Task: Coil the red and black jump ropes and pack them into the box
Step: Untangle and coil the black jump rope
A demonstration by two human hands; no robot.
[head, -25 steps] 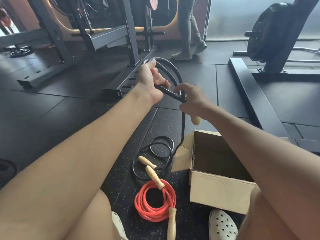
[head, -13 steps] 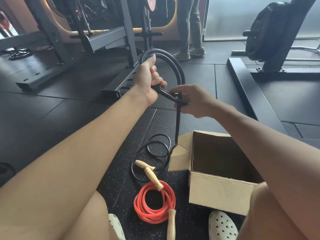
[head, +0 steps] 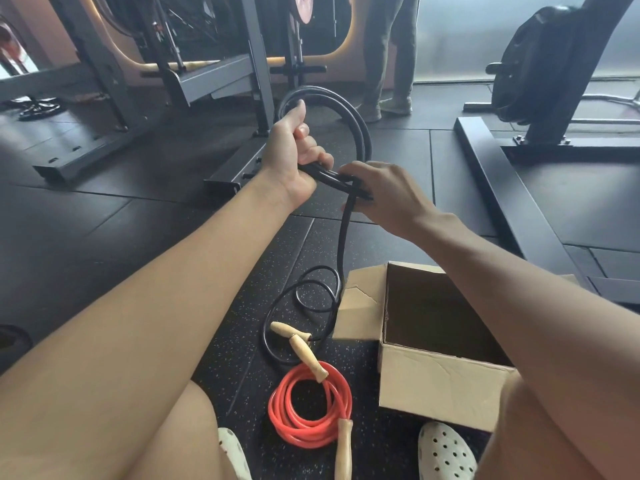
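A: What are the hands doing?

B: The left hand (head: 294, 157) is gripping the black rope (head: 341, 244) in a closed fist, holding a couple of loops that are arching up and over to the right. The right hand (head: 384, 195) is pinching the same rope just beside the left, fingers curled around the strands where they cross.

A: And the rest of that rope?

B: It is hanging down from the hands and lying in loose rings on the floor (head: 104, 237), with a wooden handle (head: 284, 330) at its end, just left of the box (head: 440, 386).

A: Where is the red one?

B: The red rope (head: 308, 410) is sitting coiled on the floor near the person's knees, close to the box's left side, apart from it. The box is standing open, and I cannot tell whether anything is lying inside.
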